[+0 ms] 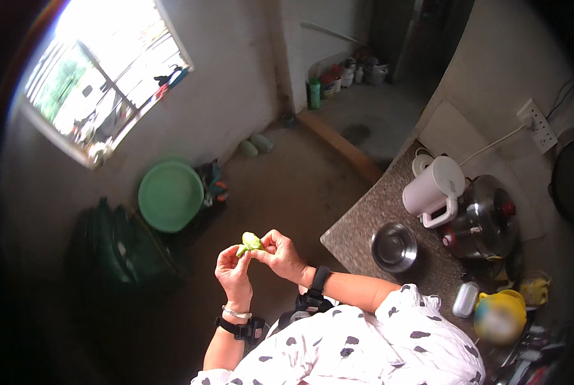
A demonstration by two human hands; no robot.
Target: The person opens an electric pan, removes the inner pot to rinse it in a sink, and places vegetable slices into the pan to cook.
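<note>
Between the fingertips of both hands is a small pale-green vegetable piece [251, 241], held up over the floor in front of my body. My left hand [234, 270] pinches its lower left end, where a greener bit sticks out. My right hand [280, 253] grips its right side with thumb and fingers. The two hands nearly touch. What kind of vegetable it is, I cannot tell. To the right of my hands, an empty-looking steel bowl [394, 247] rests on the speckled stone counter [352, 231].
A white electric kettle [434, 190], a steel cooker with a glass lid [491, 216] and a yellow container [500, 317] stand on the counter. A power strip [537, 126] hangs on the wall. Left on the floor side are a green basin [171, 196] and a dark green bag [118, 245].
</note>
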